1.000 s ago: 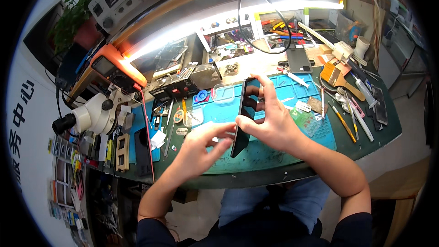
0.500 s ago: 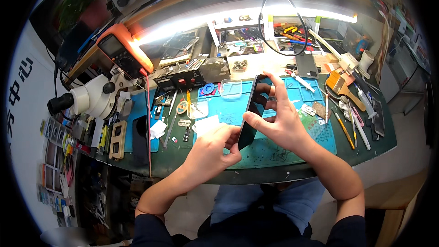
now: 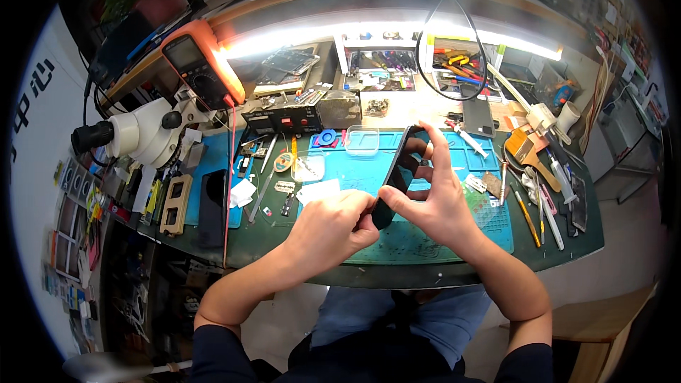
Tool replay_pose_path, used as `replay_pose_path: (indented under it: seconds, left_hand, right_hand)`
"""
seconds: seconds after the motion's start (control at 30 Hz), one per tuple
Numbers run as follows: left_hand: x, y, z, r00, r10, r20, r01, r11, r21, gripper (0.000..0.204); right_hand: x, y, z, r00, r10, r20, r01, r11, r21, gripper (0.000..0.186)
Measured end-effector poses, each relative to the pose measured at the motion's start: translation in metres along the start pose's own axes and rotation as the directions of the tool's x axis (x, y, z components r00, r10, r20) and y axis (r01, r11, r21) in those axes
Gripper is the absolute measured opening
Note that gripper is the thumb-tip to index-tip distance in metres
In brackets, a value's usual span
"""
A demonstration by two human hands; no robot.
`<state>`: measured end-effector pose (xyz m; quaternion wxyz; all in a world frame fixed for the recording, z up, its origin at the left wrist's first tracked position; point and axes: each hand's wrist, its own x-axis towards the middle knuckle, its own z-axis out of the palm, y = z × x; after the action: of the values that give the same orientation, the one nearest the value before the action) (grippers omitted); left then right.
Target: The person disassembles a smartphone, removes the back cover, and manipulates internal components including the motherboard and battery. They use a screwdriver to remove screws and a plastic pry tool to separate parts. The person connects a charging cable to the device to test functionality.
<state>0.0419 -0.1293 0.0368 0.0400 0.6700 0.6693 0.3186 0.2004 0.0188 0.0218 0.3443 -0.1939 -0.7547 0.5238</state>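
A black smartphone [image 3: 385, 217] is held up on its long edge above the blue work mat [image 3: 425, 245], tilted, its glossy face turned to the right. My right hand [image 3: 443, 202] grips it, thumb on the near part and fingers reaching round the far end. At the phone's near left edge, my left hand [image 3: 333, 227] is closed in a pinch; the fingertips are partly hidden, and whether they also hold something small cannot be made out. White paper [image 3: 318, 190] lies just beyond the left hand. Past the phone sits a clear plastic box [image 3: 362, 140].
A white microscope [image 3: 145, 131] and an orange multimeter [image 3: 202, 64] stand at the left. Tweezers, a brush [image 3: 532, 149], syringes and several pen-like tools lie at the right. A black cable loop [image 3: 454, 35] hangs at the back. Another dark phone [image 3: 213, 209] lies at the left.
The view has shifted slightly. My left fingers have drawn together more tightly against the phone's edge. My right hand keeps its hold, and the phone stays tilted much as before.
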Motion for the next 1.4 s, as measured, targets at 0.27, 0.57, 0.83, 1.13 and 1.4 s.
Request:
replay_pose_path:
  seconds: [0.27,0.57,0.83,1.13,1.4]
  left_hand:
    - [0.003,0.005,0.0,0.998,-0.016,-0.062,0.008,0.992,-0.127,0.026]
    - [0.007,0.003,0.002,0.998,-0.042,-0.043,0.037,0.993,-0.113,0.028]
    - [0.008,0.007,0.003,0.997,0.015,-0.079,-0.014,1.0,0.008,0.024]
    - [-0.008,0.014,0.013,0.992,0.044,-0.122,-0.055,0.995,-0.089,0.043]
    - [-0.037,0.009,0.032,0.978,0.052,-0.2,-0.094,0.974,-0.206,0.059]
  right_hand:
    - [-0.003,-0.003,0.002,0.999,-0.021,0.032,0.022,1.0,-0.021,0.114]
    - [-0.007,-0.007,0.004,0.999,-0.029,0.033,0.03,0.999,-0.045,0.117]
    - [-0.009,-0.006,0.007,0.999,-0.035,0.004,0.035,0.997,-0.066,0.118]
    - [-0.001,0.003,-0.001,0.994,0.081,0.072,-0.09,0.986,0.14,0.116]
    - [-0.01,-0.002,-0.011,0.987,0.092,0.129,-0.111,0.982,0.153,0.12]
